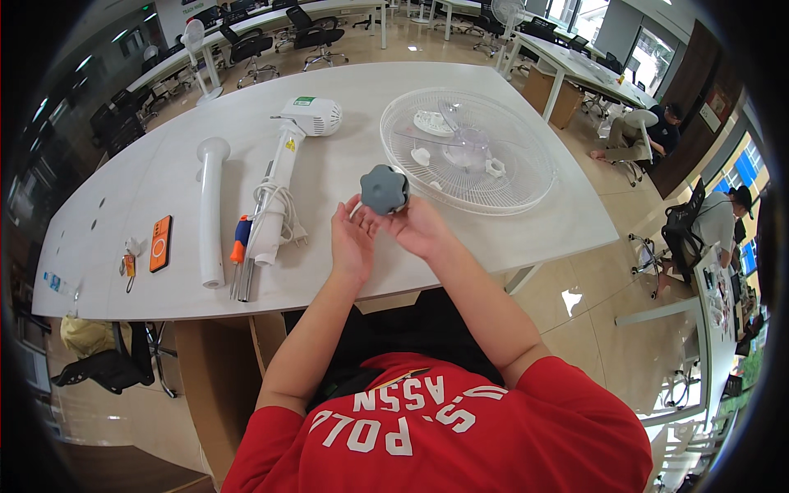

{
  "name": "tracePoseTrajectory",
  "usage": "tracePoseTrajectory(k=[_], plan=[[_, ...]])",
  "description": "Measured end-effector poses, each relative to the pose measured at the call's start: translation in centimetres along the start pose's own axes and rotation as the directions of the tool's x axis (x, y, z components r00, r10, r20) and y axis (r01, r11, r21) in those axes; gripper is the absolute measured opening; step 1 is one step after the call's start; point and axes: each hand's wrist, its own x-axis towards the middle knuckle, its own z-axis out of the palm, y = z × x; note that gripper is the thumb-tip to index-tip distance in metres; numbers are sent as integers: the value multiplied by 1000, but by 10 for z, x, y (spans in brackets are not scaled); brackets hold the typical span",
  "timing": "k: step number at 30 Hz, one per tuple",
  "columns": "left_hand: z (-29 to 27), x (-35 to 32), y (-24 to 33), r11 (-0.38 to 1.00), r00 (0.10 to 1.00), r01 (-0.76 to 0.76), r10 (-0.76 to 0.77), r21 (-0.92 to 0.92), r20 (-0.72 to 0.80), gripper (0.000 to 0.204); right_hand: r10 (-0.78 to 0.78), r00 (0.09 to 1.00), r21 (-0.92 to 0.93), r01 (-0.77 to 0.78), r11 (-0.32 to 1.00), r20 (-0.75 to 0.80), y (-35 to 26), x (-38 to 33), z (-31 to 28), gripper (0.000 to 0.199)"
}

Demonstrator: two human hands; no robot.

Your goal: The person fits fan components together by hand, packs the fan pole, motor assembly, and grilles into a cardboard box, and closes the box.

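Over the table's front part I hold a grey knob (385, 189) with a scalloped rim. My right hand (421, 228) is closed round its right side and underside. My left hand (354, 238) has its fingers bent against the knob's lower left, and a thin white piece shows by those fingertips; what it joins to is hidden. Just beyond the knob lies a round wire fan guard (518, 185). Clear fan blades (470, 140) and several small white parts lie within its outline. Left of my hands rests a white fan motor (316, 117) on a pole with a coiled cord (275, 205).
A white tube (212, 222), an orange phone (161, 243), a screwdriver (240, 238) and metal rods (248, 283) lie on the white table (362, 90). A plastic bottle (62, 285) is at its left edge. Two other people sit at the right, away from this table.
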Motion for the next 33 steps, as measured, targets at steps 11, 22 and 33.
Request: tracePoseTrajectory(k=[11, 22, 33], plan=[[-1, -1, 2, 1000, 999, 6, -6, -2, -48, 54, 195, 981, 343, -183, 921, -1, 33, 17, -13, 31], [-14, 19, -5, 981, 990, 27, -54, -194, -134, 46, 129, 981, 201, -98, 975, -145, 35, 26, -17, 26], [-17, 18, -5, 982, 990, 85, -102, -169, -95, 41, -492, 870, -796, 313, 519, 22, 22, 18, -12, 20]])
